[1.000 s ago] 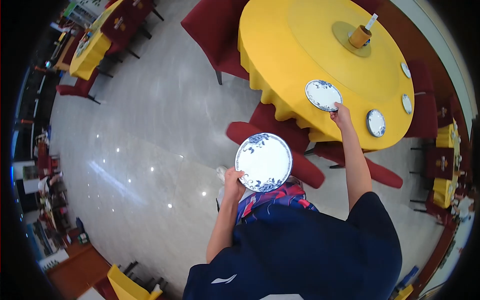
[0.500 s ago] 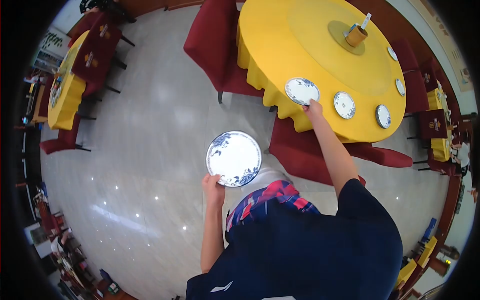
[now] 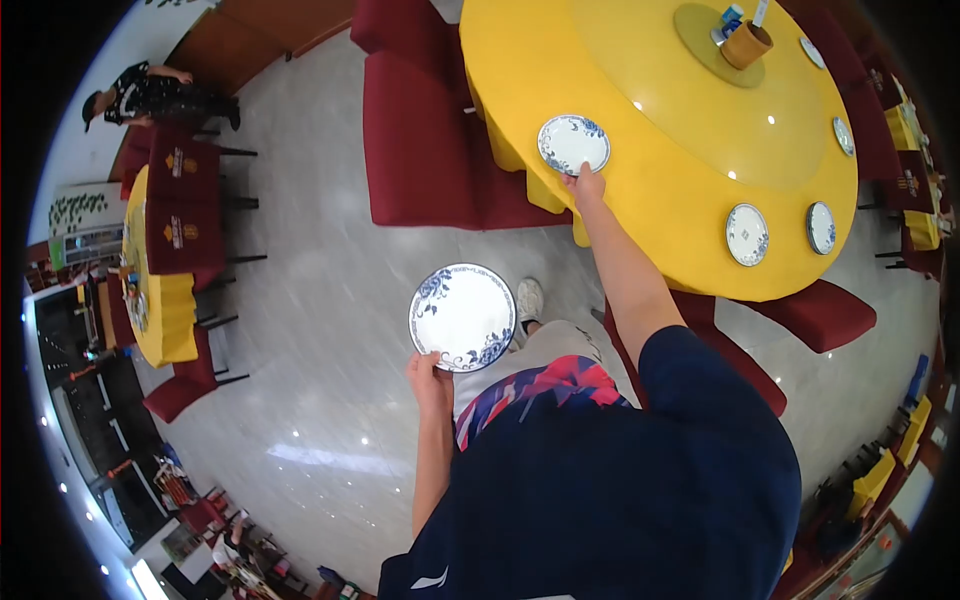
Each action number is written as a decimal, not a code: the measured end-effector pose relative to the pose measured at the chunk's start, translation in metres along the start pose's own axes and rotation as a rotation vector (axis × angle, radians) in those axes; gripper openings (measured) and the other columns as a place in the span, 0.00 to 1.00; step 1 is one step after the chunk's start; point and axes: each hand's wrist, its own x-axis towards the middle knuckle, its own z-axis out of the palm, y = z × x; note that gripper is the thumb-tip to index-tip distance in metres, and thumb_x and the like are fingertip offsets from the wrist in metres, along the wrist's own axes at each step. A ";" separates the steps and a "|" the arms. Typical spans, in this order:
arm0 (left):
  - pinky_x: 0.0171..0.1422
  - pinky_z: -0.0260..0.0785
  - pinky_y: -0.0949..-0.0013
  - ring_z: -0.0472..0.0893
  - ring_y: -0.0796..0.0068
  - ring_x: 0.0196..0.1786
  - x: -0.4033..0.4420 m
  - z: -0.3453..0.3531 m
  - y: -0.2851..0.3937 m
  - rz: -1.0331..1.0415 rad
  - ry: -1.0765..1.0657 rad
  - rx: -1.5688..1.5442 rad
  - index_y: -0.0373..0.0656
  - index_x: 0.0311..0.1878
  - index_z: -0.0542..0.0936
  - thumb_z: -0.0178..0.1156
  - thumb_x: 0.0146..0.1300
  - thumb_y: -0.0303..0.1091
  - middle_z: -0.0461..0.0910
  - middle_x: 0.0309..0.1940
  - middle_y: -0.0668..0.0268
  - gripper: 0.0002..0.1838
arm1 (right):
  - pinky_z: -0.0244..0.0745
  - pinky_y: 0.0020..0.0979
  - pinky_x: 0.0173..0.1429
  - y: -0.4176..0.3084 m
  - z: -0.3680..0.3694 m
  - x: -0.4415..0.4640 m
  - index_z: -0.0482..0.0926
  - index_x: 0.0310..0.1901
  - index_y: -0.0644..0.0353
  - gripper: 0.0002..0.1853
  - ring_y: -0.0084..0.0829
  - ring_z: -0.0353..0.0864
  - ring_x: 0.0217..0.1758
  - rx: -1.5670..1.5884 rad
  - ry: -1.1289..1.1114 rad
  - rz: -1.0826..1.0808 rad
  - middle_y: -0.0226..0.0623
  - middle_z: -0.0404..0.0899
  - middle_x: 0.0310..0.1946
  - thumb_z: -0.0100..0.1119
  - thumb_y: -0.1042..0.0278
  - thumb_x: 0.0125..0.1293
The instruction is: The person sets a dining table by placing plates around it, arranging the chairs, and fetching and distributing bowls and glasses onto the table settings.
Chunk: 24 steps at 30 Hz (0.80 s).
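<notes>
My left hand (image 3: 430, 380) is closed on the lower edge of a round white plate (image 3: 462, 318) with blue flowers, held level in front of my waist over the floor; whether more plates lie beneath it I cannot tell. My right arm reaches out to the round table with the yellow cloth (image 3: 650, 200). There my right hand (image 3: 585, 186) pinches the near rim of a second blue-and-white plate (image 3: 574, 144), close above or on the cloth near the table's edge. Farther right on the cloth lie a third such plate (image 3: 747, 235) and several others along the rim.
Dark red chairs (image 3: 420, 140) stand around the table, some right beside my legs. On the turntable is a brown holder (image 3: 746, 46) on a round mat. Another yellow-covered table (image 3: 160, 310) with chairs is at the left. A person (image 3: 150, 95) stands at the upper left.
I have stepped around the table, and a foot now shows on the floor. My right hand has moved left along the table's edge with its plate. The left plate stays at my waist.
</notes>
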 end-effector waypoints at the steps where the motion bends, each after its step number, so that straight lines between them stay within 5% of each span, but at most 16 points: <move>1: 0.52 0.76 0.67 0.83 0.67 0.46 0.008 0.002 0.008 -0.004 -0.040 0.031 0.28 0.47 0.77 0.53 0.58 0.21 0.82 0.44 0.55 0.13 | 0.84 0.37 0.35 -0.003 0.004 -0.009 0.68 0.52 0.75 0.18 0.42 0.85 0.36 -0.021 -0.015 0.034 0.56 0.79 0.42 0.43 0.64 0.75; 3: 0.53 0.76 0.68 0.83 0.69 0.47 0.049 0.021 0.028 -0.024 -0.096 0.103 0.28 0.47 0.77 0.51 0.60 0.21 0.82 0.44 0.56 0.13 | 0.85 0.39 0.35 -0.002 0.020 -0.007 0.68 0.51 0.76 0.19 0.44 0.86 0.38 -0.033 -0.008 0.086 0.58 0.79 0.42 0.42 0.63 0.75; 6: 0.56 0.74 0.66 0.82 0.67 0.49 0.113 0.066 0.036 -0.037 -0.148 0.182 0.29 0.48 0.77 0.52 0.59 0.23 0.82 0.46 0.57 0.14 | 0.86 0.41 0.34 -0.013 0.024 -0.002 0.73 0.44 0.77 0.21 0.47 0.87 0.33 -0.491 -0.043 0.154 0.58 0.82 0.34 0.43 0.59 0.74; 8: 0.56 0.74 0.66 0.82 0.68 0.49 0.159 0.107 0.042 -0.047 -0.227 0.220 0.28 0.49 0.76 0.52 0.59 0.23 0.82 0.47 0.57 0.15 | 0.82 0.35 0.34 -0.013 0.019 -0.001 0.80 0.28 0.74 0.29 0.39 0.85 0.22 -0.828 -0.007 0.038 0.47 0.79 0.14 0.46 0.51 0.70; 11: 0.57 0.73 0.65 0.81 0.69 0.52 0.262 0.161 0.049 -0.088 -0.409 0.283 0.27 0.52 0.75 0.51 0.60 0.23 0.81 0.48 0.56 0.17 | 0.82 0.33 0.33 -0.007 0.015 0.003 0.81 0.22 0.70 0.30 0.37 0.85 0.21 -1.005 -0.008 -0.078 0.42 0.77 0.10 0.48 0.48 0.68; 13: 0.56 0.74 0.65 0.81 0.68 0.51 0.315 0.232 0.049 -0.130 -0.446 0.263 0.28 0.53 0.74 0.50 0.61 0.24 0.81 0.48 0.57 0.17 | 0.80 0.35 0.20 -0.011 0.000 0.002 0.77 0.30 0.71 0.28 0.36 0.83 0.19 -1.155 -0.123 -0.122 0.49 0.81 0.22 0.53 0.46 0.70; 17: 0.52 0.75 0.63 0.81 0.71 0.48 0.452 0.359 0.021 -0.087 -0.620 0.170 0.33 0.51 0.76 0.49 0.65 0.25 0.80 0.45 0.62 0.13 | 0.81 0.34 0.24 -0.013 0.027 -0.027 0.76 0.34 0.69 0.30 0.34 0.82 0.20 -0.540 0.063 0.263 0.46 0.80 0.22 0.49 0.41 0.71; 20: 0.44 0.79 0.66 0.81 0.74 0.38 0.575 0.419 -0.026 -0.043 -0.578 0.195 0.34 0.43 0.77 0.54 0.64 0.27 0.80 0.38 0.63 0.09 | 0.80 0.33 0.21 -0.010 0.045 -0.032 0.74 0.32 0.70 0.28 0.33 0.81 0.18 -0.331 0.130 0.273 0.45 0.78 0.21 0.47 0.47 0.75; 24: 0.44 0.81 0.65 0.81 0.71 0.37 0.638 0.469 -0.067 -0.082 -0.474 0.209 0.34 0.41 0.77 0.55 0.63 0.27 0.80 0.37 0.61 0.07 | 0.81 0.33 0.22 -0.007 0.047 -0.026 0.74 0.35 0.71 0.27 0.34 0.81 0.18 -0.410 0.186 0.266 0.46 0.79 0.22 0.46 0.49 0.76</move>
